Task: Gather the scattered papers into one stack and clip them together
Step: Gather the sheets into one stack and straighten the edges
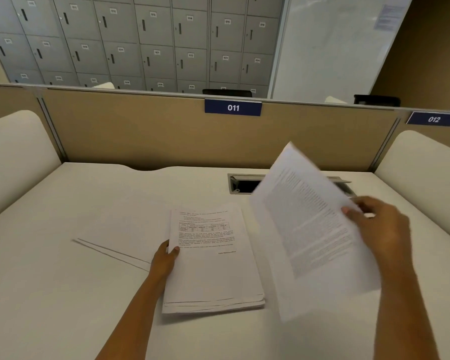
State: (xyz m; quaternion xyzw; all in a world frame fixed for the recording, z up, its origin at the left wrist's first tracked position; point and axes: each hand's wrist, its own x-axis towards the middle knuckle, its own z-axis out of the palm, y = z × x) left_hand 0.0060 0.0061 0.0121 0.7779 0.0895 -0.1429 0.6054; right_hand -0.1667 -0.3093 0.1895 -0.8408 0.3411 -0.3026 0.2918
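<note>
A stack of printed white papers lies in the middle of the white desk. My left hand grips the stack's left edge, thumb on top. My right hand holds one printed sheet by its right edge, lifted and tilted in the air just right of the stack, blurred by motion. More white sheets lie flat on the desk left of the stack, hard to tell apart from the surface. No clip is visible.
A cable cut-out with a metal rim sits at the desk's back right, partly behind the lifted sheet. A tan partition with the sign 011 closes the back. White side dividers stand left and right.
</note>
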